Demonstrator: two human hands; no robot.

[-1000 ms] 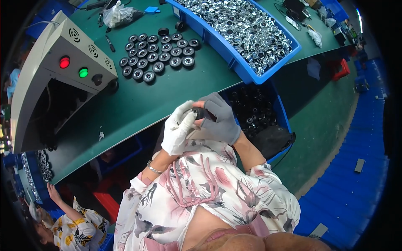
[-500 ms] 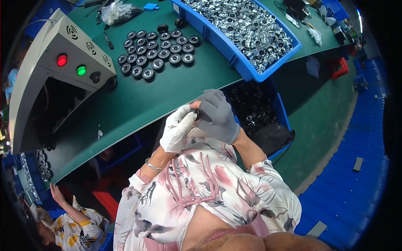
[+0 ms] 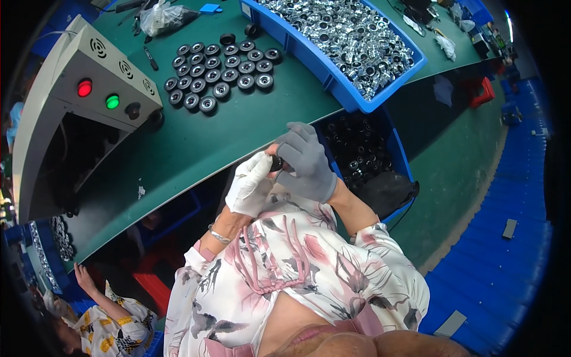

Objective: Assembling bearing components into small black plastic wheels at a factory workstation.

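Head view shows a small black ring part (image 3: 277,163) pinched between both gloved hands just off the near edge of the green workbench (image 3: 238,131). Held over open space rather than the bench, it could slip and drop toward the blue bin of black parts (image 3: 363,149) below that edge, or the floor. The left hand (image 3: 251,184), in a white glove, closes on the part; the right hand (image 3: 304,163), in grey, curls around it, fingers closed.

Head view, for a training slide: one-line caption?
Left hand and right hand hold a small black part above the green table.
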